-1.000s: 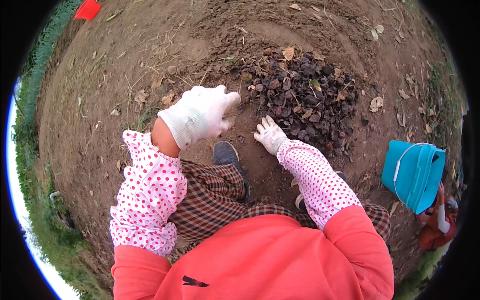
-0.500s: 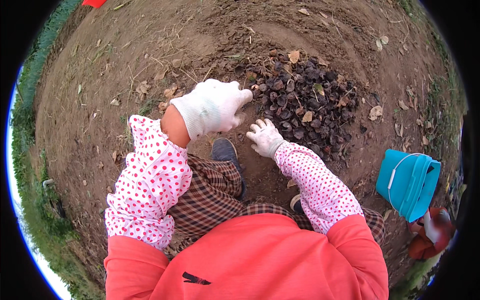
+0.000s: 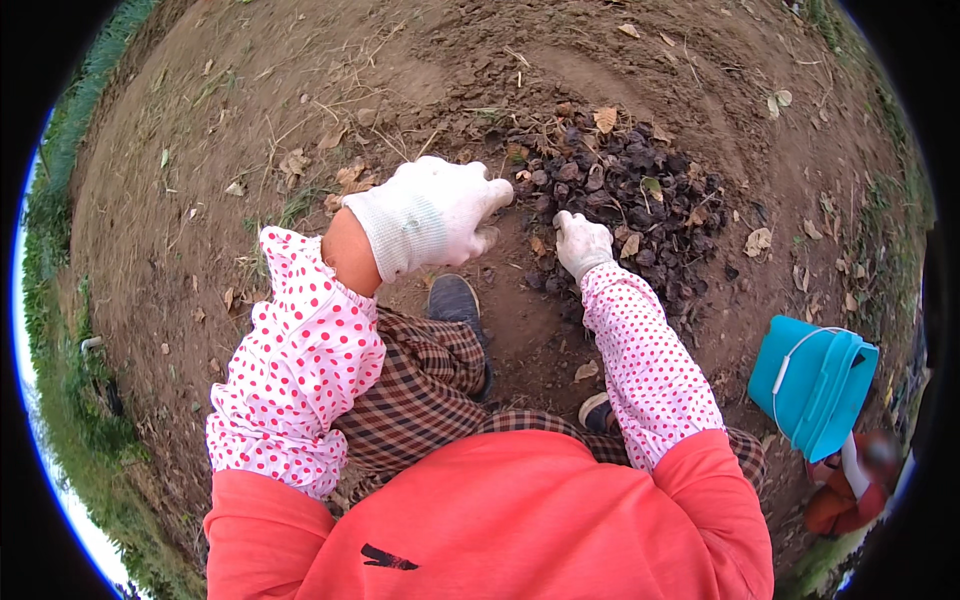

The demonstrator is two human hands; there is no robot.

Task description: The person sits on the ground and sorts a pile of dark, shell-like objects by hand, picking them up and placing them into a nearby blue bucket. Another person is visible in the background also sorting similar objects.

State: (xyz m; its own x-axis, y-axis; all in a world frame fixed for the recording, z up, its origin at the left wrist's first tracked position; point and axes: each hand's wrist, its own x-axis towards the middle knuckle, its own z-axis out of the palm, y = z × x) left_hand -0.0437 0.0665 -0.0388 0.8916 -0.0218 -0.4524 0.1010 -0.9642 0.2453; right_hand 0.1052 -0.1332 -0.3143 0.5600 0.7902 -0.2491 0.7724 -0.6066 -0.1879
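My left hand (image 3: 435,212), in a white knitted glove, hovers at the left edge of a heap of dark, shrivelled, roundish pieces (image 3: 640,185) like blackened nut husks. Its index finger and thumb stand apart with nothing visible between them; the other fingers are hidden beneath. On the near left side of the heap, my right hand (image 3: 582,243), also gloved, reaches down with its fingers curled together. Whatever may be in its fingertips is hidden. Dry leaves lie scattered over the heap.
A turquoise bucket (image 3: 812,385) with a white handle stands at the right. Behind it another person in red (image 3: 850,485) is low to the ground. My shoe (image 3: 455,305) rests on the brown soil just below my left hand. Green plants edge the far left.
My right hand has moved up and right onto the heap, its spread fingers now curled. The left hand has barely shifted. The view has tilted slightly.
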